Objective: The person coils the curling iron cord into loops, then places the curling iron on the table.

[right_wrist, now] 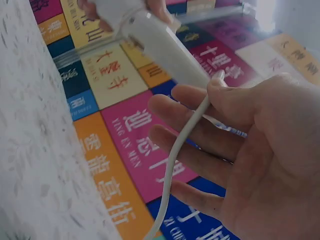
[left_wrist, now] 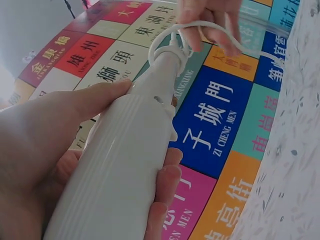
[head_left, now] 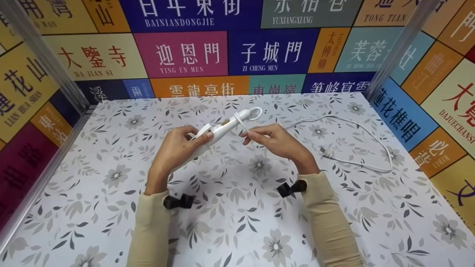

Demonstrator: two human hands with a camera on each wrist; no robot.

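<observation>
A white hair styling iron (head_left: 225,128) with a gold oval on its side slants up to the right above the table. Around its body my left hand (head_left: 180,145) is wrapped, thumb on top; the lower end is hidden by that hand. The white cord (head_left: 240,122) is looped about the narrow end, as the left wrist view also shows on the ribbed iron (left_wrist: 120,155). My right hand (head_left: 280,141) pinches the cord (right_wrist: 172,162) between thumb and index finger, the other fingers loosely bent behind it.
The rest of the cord lies in a wide loop on the right of the flower-patterned table (head_left: 230,230), ending at a plug (head_left: 324,152). Panels printed with place names (head_left: 182,53) stand behind and at both sides.
</observation>
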